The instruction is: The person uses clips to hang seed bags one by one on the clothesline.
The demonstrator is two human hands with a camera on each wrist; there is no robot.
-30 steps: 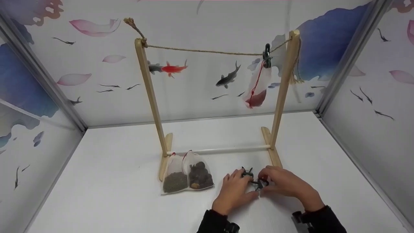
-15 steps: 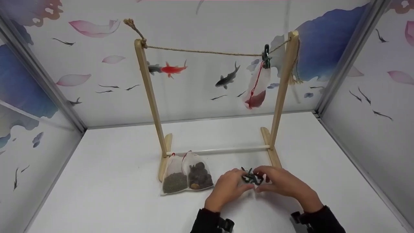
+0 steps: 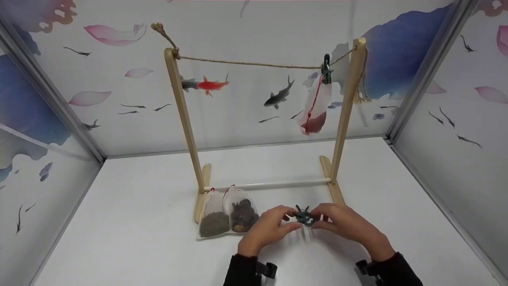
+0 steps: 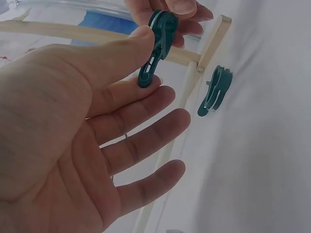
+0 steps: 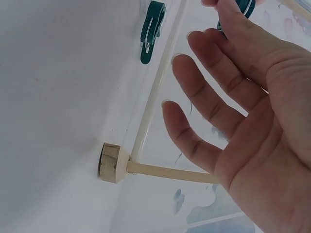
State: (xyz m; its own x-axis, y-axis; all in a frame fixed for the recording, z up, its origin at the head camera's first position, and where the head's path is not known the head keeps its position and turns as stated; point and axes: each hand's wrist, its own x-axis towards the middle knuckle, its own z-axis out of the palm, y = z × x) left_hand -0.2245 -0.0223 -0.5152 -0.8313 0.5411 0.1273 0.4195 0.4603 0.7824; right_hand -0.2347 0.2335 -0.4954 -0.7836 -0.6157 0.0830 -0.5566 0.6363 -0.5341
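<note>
While the left hand (image 3: 266, 229) pinches one end of a green clip (image 4: 163, 34) between thumb (image 4: 116, 57) and index finger (image 4: 124, 95), the right hand (image 3: 351, 224) pinches the other end, so both grips are closed on the same piece, at about 5 o'clock from the middle of the head view. What seems in hand is adjusting or passing the clip between hands; the next move, I judge, calls for a sure pinch from one hand as the other lets go. In the left wrist view, a second green clip (image 4: 217, 92) rests on the white table (image 4: 272, 155), between 4 and 5 o'clock of the held one. From the held clip in the head view, a bag of dark lumps (image 3: 244, 216) and a bag of fine grains (image 3: 214, 225) sit toward 9 o'clock; toward 12, a dark clip (image 3: 327, 70) holds a hanging bag (image 3: 316, 121) (reddish at its bottom) on the rope (image 3: 254, 63).
</note>
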